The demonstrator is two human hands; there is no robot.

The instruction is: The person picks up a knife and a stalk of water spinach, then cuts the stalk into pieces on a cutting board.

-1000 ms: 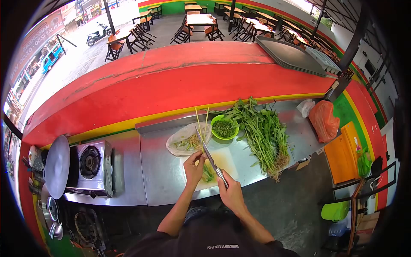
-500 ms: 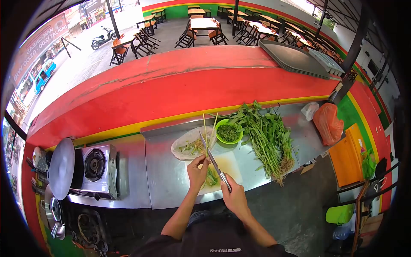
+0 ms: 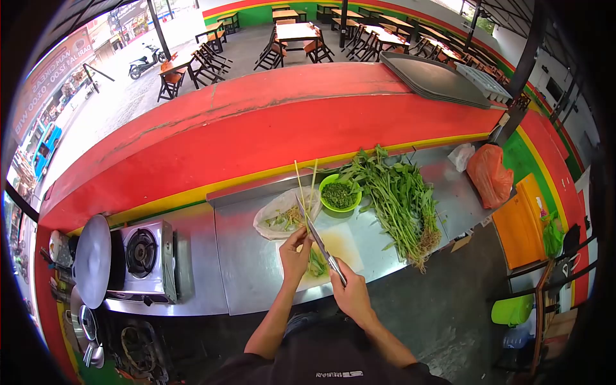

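My left hand is pinched nearly closed on thin stalks that reach up over the plastic bag. My right hand is wrapped around the knife, its blade against them. The street banner seems to read "12.00 - 03.00 WIB", though it's distorted.

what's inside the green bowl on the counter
Finely chopped greens fill the bowl most of the way up. They cover its bottom, so anything beneath them can't be seen. Leaves from the big bunch hang near its right edge.
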